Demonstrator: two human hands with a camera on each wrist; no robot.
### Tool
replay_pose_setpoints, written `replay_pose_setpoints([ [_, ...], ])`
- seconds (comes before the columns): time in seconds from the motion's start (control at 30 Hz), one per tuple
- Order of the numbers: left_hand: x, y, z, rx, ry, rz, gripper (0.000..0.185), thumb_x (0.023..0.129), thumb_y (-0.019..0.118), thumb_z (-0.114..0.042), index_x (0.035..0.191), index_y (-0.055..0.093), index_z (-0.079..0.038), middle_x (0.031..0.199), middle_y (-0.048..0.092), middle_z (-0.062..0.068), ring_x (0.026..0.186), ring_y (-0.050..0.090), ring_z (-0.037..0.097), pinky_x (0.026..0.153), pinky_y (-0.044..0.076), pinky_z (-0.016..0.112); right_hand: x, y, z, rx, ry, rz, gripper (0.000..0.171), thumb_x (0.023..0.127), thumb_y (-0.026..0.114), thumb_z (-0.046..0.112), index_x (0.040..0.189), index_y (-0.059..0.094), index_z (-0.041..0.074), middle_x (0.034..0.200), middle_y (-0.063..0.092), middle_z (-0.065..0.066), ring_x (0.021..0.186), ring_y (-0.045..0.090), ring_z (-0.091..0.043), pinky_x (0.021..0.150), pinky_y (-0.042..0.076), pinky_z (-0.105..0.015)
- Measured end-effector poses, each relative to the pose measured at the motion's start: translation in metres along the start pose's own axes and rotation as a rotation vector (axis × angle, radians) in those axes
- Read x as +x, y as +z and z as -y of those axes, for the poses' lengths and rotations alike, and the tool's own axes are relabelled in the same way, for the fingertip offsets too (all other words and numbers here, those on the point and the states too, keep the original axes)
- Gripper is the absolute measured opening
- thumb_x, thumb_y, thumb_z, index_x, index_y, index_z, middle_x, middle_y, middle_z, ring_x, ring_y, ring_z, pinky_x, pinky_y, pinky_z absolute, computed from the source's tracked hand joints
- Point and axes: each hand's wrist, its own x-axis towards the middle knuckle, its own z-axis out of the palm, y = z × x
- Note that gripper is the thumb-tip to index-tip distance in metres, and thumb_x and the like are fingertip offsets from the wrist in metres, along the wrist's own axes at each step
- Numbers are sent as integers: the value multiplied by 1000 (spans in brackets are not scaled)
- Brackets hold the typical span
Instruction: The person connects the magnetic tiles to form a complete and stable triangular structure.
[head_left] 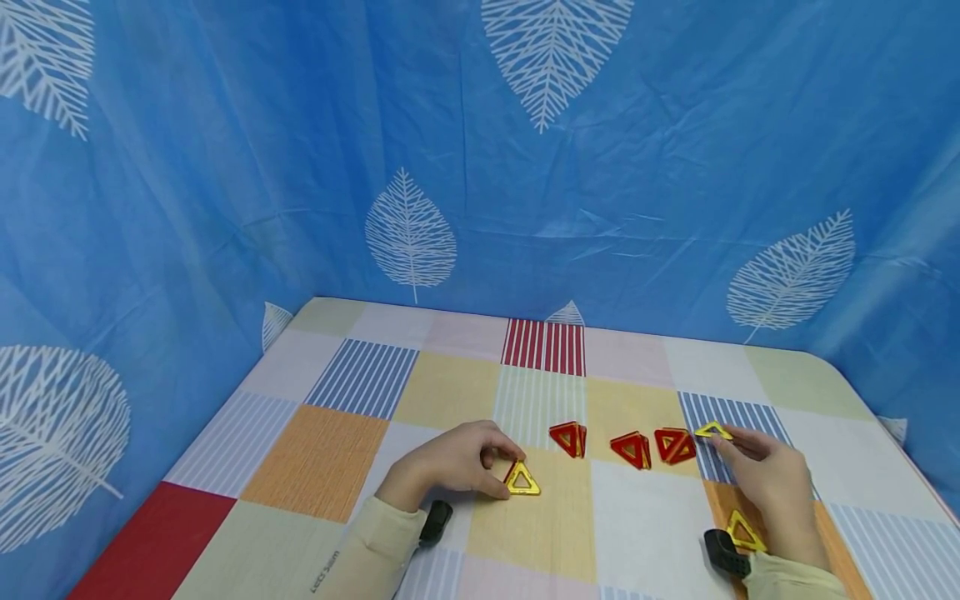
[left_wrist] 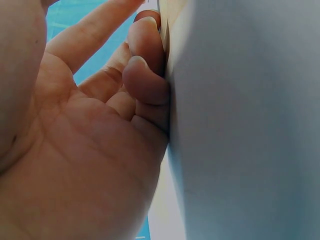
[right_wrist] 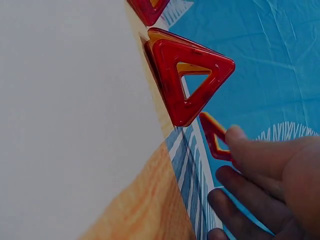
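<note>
My left hand (head_left: 504, 475) pinches a yellow triangle tile (head_left: 522, 482) that leans on the checked tablecloth (head_left: 540, 533), with a red tile edge just behind it. In the left wrist view only the palm and curled fingers (left_wrist: 145, 80) against the cloth show; the tile is hidden. My right hand (head_left: 722, 442) pinches another yellow triangle tile (head_left: 712, 431) beside the rightmost red pyramid (head_left: 675, 445). The right wrist view shows that pyramid (right_wrist: 187, 82) close up and the held tile (right_wrist: 215, 137) at my fingertips (right_wrist: 240, 142).
Two more red triangle pyramids (head_left: 568, 438) (head_left: 632, 450) stand in a row between the hands. A loose yellow triangle (head_left: 744, 532) lies flat by my right wrist. Blue leaf-print fabric (head_left: 480, 167) walls in the table at the back and sides.
</note>
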Motion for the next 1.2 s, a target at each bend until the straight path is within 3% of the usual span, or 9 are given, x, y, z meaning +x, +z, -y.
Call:
replay_pose_setpoints([
  [0.1,0,0,0,-1,4,1,40,77,88,-10,115,75,-10,96,58,-5,76,50,13,69,44,24,-3,-2,2,61,28,7,67,97,64,49,141,56,0,138,53,-30,122,49,-45,94,48,-51],
  [0.2,0,0,0,0,6,0,40,77,88,-10,115,75,-10,96,58,-5,76,50,13,69,44,24,-6,-4,5,120,53,10,71,94,66,53,141,57,1,140,53,-28,120,52,-42,75,54,-28],
  [0.33,0,0,1,6,7,1,40,77,88,-10,115,75,-10,96,58,-5,76,50,12,69,43,24,-11,-6,11,169,61,-20,69,91,70,52,138,61,1,137,56,-26,115,56,-37,51,44,-12],
  [0.43,1,1,1,8,7,1,40,77,88,-10,115,75,-11,96,59,-5,77,50,12,69,44,24,-14,-8,17,181,62,-45,69,90,71,54,136,63,3,139,55,-25,120,51,-37,53,44,-11],
  [0.57,1,1,2,5,6,-2,40,77,89,-10,115,75,-11,96,58,-5,76,50,12,69,44,24,-19,-10,28,209,39,-28,71,90,69,56,139,61,7,147,49,-21,135,38,-38,85,54,-29],
  [0.67,0,1,2,3,5,-3,40,76,89,-11,114,75,-11,96,58,-5,76,50,12,69,44,24,-27,-10,38,210,-36,6,68,90,69,56,139,62,9,147,51,-18,138,37,-37,98,48,-44],
  [0.83,1,1,3,18,4,-2,41,77,89,-12,115,75,-11,97,58,-6,77,50,12,69,44,24,-41,-10,55,165,-274,15,57,89,75,49,129,71,9,118,71,-12,101,63,-12,72,51,-17],
  [0.93,2,1,3,21,4,-1,40,77,88,-12,116,75,-11,97,58,-6,77,51,12,70,44,24,-46,-8,62,171,-421,45,50,88,78,43,123,74,8,103,74,-5,82,64,-1,65,52,-18],
  [1.2,1,1,2,13,5,-4,40,77,89,-12,115,74,-12,98,59,-6,77,50,11,70,44,24,-54,6,70,225,-620,244,31,86,83,25,113,78,9,98,74,-7,78,66,-15,58,53,-32],
])
